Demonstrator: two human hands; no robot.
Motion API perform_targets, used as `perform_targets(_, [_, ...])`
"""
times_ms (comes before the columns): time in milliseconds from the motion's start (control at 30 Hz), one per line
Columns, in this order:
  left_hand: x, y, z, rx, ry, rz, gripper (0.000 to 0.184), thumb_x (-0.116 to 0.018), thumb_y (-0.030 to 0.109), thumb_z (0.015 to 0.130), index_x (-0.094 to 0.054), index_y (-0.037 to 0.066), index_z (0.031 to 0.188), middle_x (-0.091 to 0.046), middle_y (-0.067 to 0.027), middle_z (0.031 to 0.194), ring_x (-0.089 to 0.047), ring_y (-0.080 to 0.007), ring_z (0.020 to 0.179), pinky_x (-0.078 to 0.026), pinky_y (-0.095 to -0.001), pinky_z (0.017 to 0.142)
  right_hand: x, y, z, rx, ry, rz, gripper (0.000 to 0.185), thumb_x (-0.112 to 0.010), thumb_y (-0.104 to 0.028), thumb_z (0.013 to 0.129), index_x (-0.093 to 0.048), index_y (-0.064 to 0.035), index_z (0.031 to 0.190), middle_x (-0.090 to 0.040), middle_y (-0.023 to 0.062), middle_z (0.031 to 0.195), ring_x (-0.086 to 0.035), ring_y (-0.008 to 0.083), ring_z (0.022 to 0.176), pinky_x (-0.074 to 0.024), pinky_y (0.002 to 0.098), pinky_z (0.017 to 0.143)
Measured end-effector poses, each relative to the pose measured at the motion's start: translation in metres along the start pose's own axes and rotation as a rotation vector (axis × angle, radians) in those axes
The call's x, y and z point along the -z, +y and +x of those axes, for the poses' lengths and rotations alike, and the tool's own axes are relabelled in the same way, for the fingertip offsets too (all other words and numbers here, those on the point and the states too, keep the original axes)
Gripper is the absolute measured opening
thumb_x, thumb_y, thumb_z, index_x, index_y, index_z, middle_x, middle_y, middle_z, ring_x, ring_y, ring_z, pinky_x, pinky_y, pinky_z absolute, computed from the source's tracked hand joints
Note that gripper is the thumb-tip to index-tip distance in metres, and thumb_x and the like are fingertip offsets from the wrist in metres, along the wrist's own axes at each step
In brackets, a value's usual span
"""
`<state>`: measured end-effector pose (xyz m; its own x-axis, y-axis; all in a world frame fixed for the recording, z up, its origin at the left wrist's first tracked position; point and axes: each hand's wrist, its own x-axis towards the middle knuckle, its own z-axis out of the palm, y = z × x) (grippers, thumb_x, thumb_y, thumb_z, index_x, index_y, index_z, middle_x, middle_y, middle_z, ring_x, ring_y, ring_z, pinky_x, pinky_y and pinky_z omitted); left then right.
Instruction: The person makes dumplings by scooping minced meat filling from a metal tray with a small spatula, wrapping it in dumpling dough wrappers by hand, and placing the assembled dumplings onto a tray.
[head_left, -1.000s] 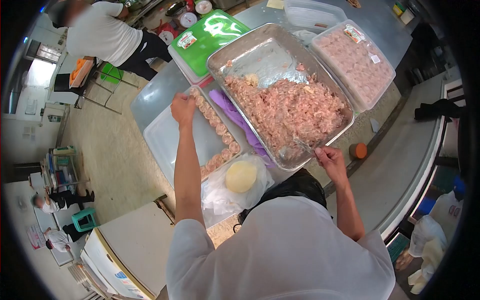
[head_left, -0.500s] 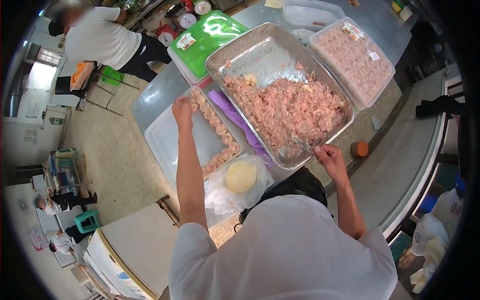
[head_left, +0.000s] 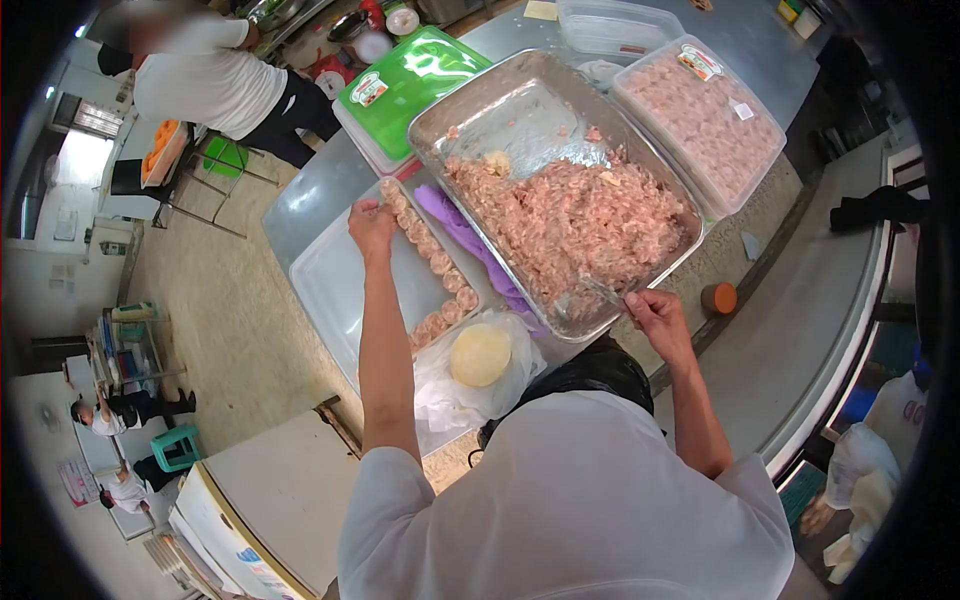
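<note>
My left hand point(head_left: 371, 228) is over the translucent plastic tray point(head_left: 330, 265), beside the far end of a row of small round meat dumplings point(head_left: 441, 263). Its thumb and fingers look slightly apart, with nothing visible between them. My right hand point(head_left: 658, 318) grips a thin, shiny utensil point(head_left: 600, 289) at the near right corner of a deep metal pan point(head_left: 480, 95). The utensil's far end lies in the pink minced meat point(head_left: 590, 225), so its exact kind is hidden. A pale yellow round of dough point(head_left: 481, 355) sits in a clear plastic bag point(head_left: 440, 390) near my body.
Purple cloth point(head_left: 468, 235) lies between tray and pan. A green-lidded container point(head_left: 420, 75) stands behind, and a lidded box of meat point(head_left: 700, 130) is at the pan's right. Another person point(head_left: 205, 85) stands at the back left. An orange-lidded jar point(head_left: 719, 297) is at right.
My left hand has drawn back slightly from the far end of the dumpling row, and its fingers have loosened. The right hand stays at the pan's corner with the utensil.
</note>
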<state>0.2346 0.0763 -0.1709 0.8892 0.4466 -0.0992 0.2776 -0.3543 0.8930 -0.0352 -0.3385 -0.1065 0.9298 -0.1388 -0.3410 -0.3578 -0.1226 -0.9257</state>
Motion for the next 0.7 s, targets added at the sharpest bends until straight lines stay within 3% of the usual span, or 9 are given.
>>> perform_targets(100, [-0.004,-0.033,0.02,-0.105,-0.085,-0.252,0.034,-0.072,0.016,0.086,-0.062,-0.002,0.113,-0.068,-0.0138,0.097,-0.067,-0.021,0.082,-0.057,-0.0317,0.065,-0.002,-0.001,-0.001,-0.005,0.001,0.012,0.04,-0.064,-0.029,0.102,-0.061,-0.0041,0.07,-0.05,-0.005,0.061,-0.045,0.0052,0.059,-0.0361,0.0253,0.055])
perform_targets(200, [0.007,-0.017,0.001,0.149,-0.046,-0.352,0.028,-0.066,0.013,0.089,-0.06,-0.001,0.113,-0.066,-0.0127,0.096,-0.066,-0.021,0.078,-0.058,-0.0349,0.061,-0.003,-0.004,-0.004,-0.018,0.005,0.037,0.039,-0.065,-0.029,0.101,-0.062,-0.0047,0.071,-0.051,-0.0055,0.062,-0.045,0.0051,0.06,-0.0363,0.0251,0.055])
perform_targets(267, [0.012,-0.036,-0.002,0.075,-0.091,-0.407,0.03,-0.061,0.016,0.094,-0.056,0.0,0.118,-0.063,-0.0142,0.106,-0.066,-0.0248,0.09,-0.061,-0.0399,0.069,-0.002,0.004,-0.001,-0.009,0.001,0.085,0.038,-0.066,-0.029,0.1,-0.062,-0.0054,0.071,-0.051,-0.0061,0.063,-0.045,0.0048,0.061,-0.0363,0.025,0.055])
perform_targets(333, [0.009,-0.038,-0.004,0.171,-0.133,-0.585,0.033,-0.059,0.018,0.096,-0.054,0.0,0.123,-0.06,-0.0157,0.114,-0.066,-0.0265,0.097,-0.061,-0.0412,0.075,-0.003,0.003,-0.002,-0.069,0.028,0.08,0.036,-0.067,-0.028,0.099,-0.063,-0.0065,0.071,-0.05,-0.007,0.064,-0.044,0.0045,0.061,-0.0357,0.025,0.055])
perform_targets(367, [0.009,-0.037,-0.006,0.224,-0.138,-0.609,0.037,-0.059,0.021,0.097,-0.051,0.001,0.127,-0.058,-0.0166,0.12,-0.065,-0.0271,0.102,-0.061,-0.0408,0.076,-0.004,0.007,-0.002,0.027,0.024,0.071,0.035,-0.067,-0.028,0.099,-0.063,-0.0069,0.071,-0.049,-0.0078,0.064,-0.043,0.0045,0.061,-0.035,0.0255,0.054])
perform_targets(400, [0.011,-0.039,-0.009,0.205,-0.131,-0.63,0.038,-0.06,0.021,0.097,-0.05,0.001,0.127,-0.06,-0.0154,0.117,-0.066,-0.0258,0.096,-0.06,-0.0379,0.074,-0.003,0.011,-0.001,-0.01,0.014,0.104,0.036,-0.066,-0.027,0.1,-0.063,-0.0053,0.072,-0.048,-0.008,0.063,-0.041,0.0045,0.061,-0.0341,0.0261,0.054])
perform_targets(533, [0.029,-0.008,-0.067,-0.02,-0.011,-0.341,0.027,-0.059,0.018,0.099,-0.057,0.002,0.121,-0.067,-0.0099,0.102,-0.066,-0.019,0.079,-0.052,-0.0287,0.065,-0.002,0.002,-0.003,0.047,0.002,0.032,0.037,-0.065,-0.026,0.101,-0.062,-0.0036,0.072,-0.046,-0.0083,0.063,-0.04,0.0041,0.061,-0.0334,0.0264,0.053])
perform_targets(633, [0.047,0.012,-0.141,-0.172,-0.139,-0.176,0.017,-0.059,0.015,0.098,-0.062,0.004,0.111,-0.067,-0.0058,0.089,-0.064,-0.0152,0.073,-0.05,-0.0289,0.062,-0.003,0.007,-0.008,0.053,-0.008,0.014,0.034,-0.065,-0.025,0.101,-0.064,-0.0028,0.075,-0.046,-0.0085,0.064,-0.039,0.004,0.062,-0.0335,0.0268,0.053])
perform_targets(700, [0.051,0.009,-0.2,-0.467,-0.203,0.102,0.011,-0.063,0.013,0.094,-0.065,0.005,0.102,-0.065,-0.0061,0.079,-0.061,-0.0182,0.063,-0.049,-0.0314,0.06,-0.006,0.0,-0.013,0.089,-0.005,0.039,0.031,-0.065,-0.024,0.101,-0.066,-0.0022,0.078,-0.046,-0.0083,0.065,-0.039,0.0044,0.063,-0.0342,0.0273,0.054])
